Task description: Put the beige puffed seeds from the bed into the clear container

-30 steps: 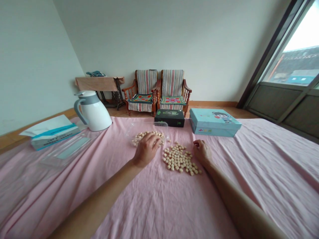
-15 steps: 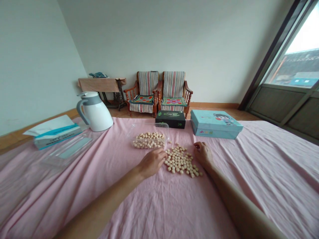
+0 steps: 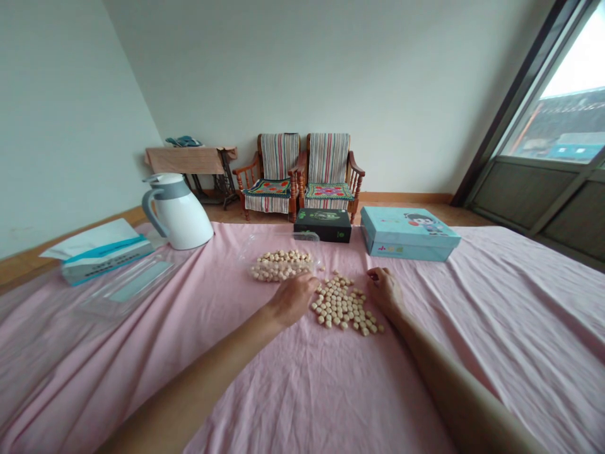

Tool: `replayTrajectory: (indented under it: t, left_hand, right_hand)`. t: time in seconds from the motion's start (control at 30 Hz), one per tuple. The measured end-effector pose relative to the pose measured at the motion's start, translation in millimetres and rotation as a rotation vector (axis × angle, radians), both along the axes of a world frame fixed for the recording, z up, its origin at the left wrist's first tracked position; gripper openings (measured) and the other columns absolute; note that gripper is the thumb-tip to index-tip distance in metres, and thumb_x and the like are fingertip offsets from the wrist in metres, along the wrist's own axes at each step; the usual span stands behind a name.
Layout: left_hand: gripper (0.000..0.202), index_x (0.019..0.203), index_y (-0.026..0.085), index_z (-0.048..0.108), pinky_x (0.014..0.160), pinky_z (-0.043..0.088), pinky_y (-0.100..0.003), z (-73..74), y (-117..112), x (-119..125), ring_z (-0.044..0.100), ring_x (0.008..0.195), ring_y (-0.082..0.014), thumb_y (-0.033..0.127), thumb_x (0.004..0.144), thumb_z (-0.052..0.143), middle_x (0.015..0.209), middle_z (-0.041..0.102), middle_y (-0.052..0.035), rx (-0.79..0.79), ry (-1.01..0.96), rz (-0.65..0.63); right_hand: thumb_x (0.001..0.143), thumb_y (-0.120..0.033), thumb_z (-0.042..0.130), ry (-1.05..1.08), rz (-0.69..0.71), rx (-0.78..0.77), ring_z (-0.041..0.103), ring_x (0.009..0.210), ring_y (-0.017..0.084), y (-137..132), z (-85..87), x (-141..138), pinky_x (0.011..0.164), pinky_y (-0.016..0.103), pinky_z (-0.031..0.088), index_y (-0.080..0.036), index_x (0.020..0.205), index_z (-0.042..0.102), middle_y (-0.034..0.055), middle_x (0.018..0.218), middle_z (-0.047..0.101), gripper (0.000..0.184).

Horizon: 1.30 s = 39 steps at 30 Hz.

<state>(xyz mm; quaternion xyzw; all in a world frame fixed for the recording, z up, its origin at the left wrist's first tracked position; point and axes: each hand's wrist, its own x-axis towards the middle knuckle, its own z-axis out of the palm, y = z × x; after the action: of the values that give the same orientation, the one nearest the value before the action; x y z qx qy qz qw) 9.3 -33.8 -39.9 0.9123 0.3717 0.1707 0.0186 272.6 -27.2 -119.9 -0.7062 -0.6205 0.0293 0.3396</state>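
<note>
My left hand (image 3: 292, 301) is by the small biscuits (image 3: 343, 306), near a clear tub (image 3: 306, 238) of more. My right hand (image 3: 384, 292) rests beside them on the pink cloth (image 3: 472, 328).

Home rm, w/ pink sheet (image 3: 472, 328), 2 wood armchairs (image 3: 327, 165), treadle sewing table (image 3: 186, 160)

- plain pink cloth (image 3: 529, 315)
- pale tan pellets (image 3: 343, 306)
- white jug (image 3: 178, 214) with grey collar
- black box (image 3: 322, 225) with green print
- sky-blue box (image 3: 406, 234) with a cartoon figure
- armchair backs (image 3: 328, 157) striped cream, red and green
- seat pads (image 3: 329, 192) patterned red and green
</note>
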Motion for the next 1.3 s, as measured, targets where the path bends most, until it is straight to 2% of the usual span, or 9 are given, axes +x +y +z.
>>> replayTrajectory:
  t: [0.13,0.27,0.47,0.57,0.67,0.87,0.97,1.07,1.3]
  left_hand:
    - [0.018,0.083,0.015,0.062,0.074,0.046,-0.03,-23.6,6.2,10.2,0.058,0.086,-0.0199,0.011,0.083,0.044,0.087,0.062,-0.0066,-0.064,0.066,0.097]
    - [0.018,0.083,0.015,0.06,0.074,0.045,-0.029,-25.2,3.4,9.6,0.058,0.086,-0.0196,0.009,0.082,0.043,0.088,0.061,-0.007,-0.056,0.057,0.118]
    - [0.011,0.082,0.017,0.057,0.076,0.044,-0.028,10.9,-3.5,-6.1,0.056,0.084,-0.017,0.016,0.085,0.046,0.088,0.059,-0.0052,0.11,-0.089,0.064]
    - [0.01,0.087,0.017,0.058,0.079,0.044,-0.031,33.8,8.2,-19.4,0.055,0.087,-0.0187,0.018,0.086,0.048,0.088,0.059,-0.0057,0.259,-0.215,0.204]
    - [0.018,0.102,0.016,0.058,0.083,0.044,-0.034,42.9,14.8,-26.1,0.054,0.093,-0.0206,0.018,0.086,0.049,0.096,0.059,-0.0078,0.35,-0.306,0.266]
    - [0.022,0.094,0.017,0.061,0.083,0.044,-0.028,11.1,2.3,-1.8,0.057,0.092,-0.0167,0.01,0.087,0.042,0.097,0.062,-0.0056,0.027,-0.083,-0.111]
    - [0.026,0.09,0.016,0.061,0.079,0.045,-0.026,-7.4,4.6,14.1,0.057,0.089,-0.0161,0.011,0.088,0.036,0.094,0.062,-0.0051,-0.119,0.015,-0.033]
    - [0.029,0.083,0.014,0.062,0.079,0.045,-0.028,-17.2,12.1,21.5,0.056,0.089,-0.0173,0.013,0.089,0.033,0.088,0.062,-0.0053,-0.13,0.02,0.016]
    - [0.021,0.085,0.015,0.063,0.074,0.045,-0.029,-17.2,-0.3,12.0,0.057,0.083,-0.0195,0.009,0.082,0.043,0.083,0.06,-0.0064,-0.081,0.005,0.01]
  right_hand:
    - [0.075,-0.014,0.045,0.001,-0.009,0.01,0.058,0.082,0.018,0.8,-1.1,0.4,0.073,0.028,0.044,-0.015,0.09,0.061,0.0079,0.089,0.06,0.023]
    - [0.075,-0.014,0.045,0.003,-0.005,0.025,0.059,0.081,0.019,2.7,-3.3,0.9,0.073,0.028,0.045,-0.013,0.09,0.062,0.0089,0.089,0.061,0.023]
    - [0.075,-0.015,0.045,0.007,-0.011,0.026,0.059,0.081,0.019,4.5,-6.2,2.3,0.072,0.028,0.045,-0.014,0.09,0.062,0.0086,0.088,0.061,0.023]
    - [0.075,-0.015,0.046,0.006,-0.016,0.022,0.059,0.081,0.019,4.1,-5.8,2.1,0.072,0.028,0.045,-0.015,0.09,0.062,0.0081,0.088,0.061,0.022]
    - [0.075,-0.014,0.046,0.006,-0.017,0.021,0.059,0.08,0.019,3.4,-4.4,1.1,0.072,0.028,0.045,-0.014,0.09,0.062,0.0084,0.088,0.061,0.022]
    - [0.074,-0.013,0.047,0.001,-0.014,0.024,0.059,0.081,0.019,3.3,-3.9,1.1,0.072,0.028,0.044,-0.015,0.089,0.062,0.008,0.088,0.061,0.022]
    - [0.074,-0.014,0.046,0.005,-0.013,0.023,0.059,0.08,0.019,3.6,-4.6,2.2,0.072,0.028,0.045,-0.015,0.089,0.062,0.0079,0.088,0.061,0.022]
    - [0.075,-0.015,0.046,0.011,-0.01,0.024,0.06,0.08,0.018,4.1,-5.3,3.1,0.072,0.027,0.045,-0.015,0.089,0.062,0.0077,0.089,0.061,0.021]
    - [0.076,-0.015,0.045,0.021,0.002,0.026,0.06,0.079,0.018,4.1,-4.8,3.2,0.072,0.028,0.046,-0.014,0.089,0.062,0.008,0.088,0.061,0.021]
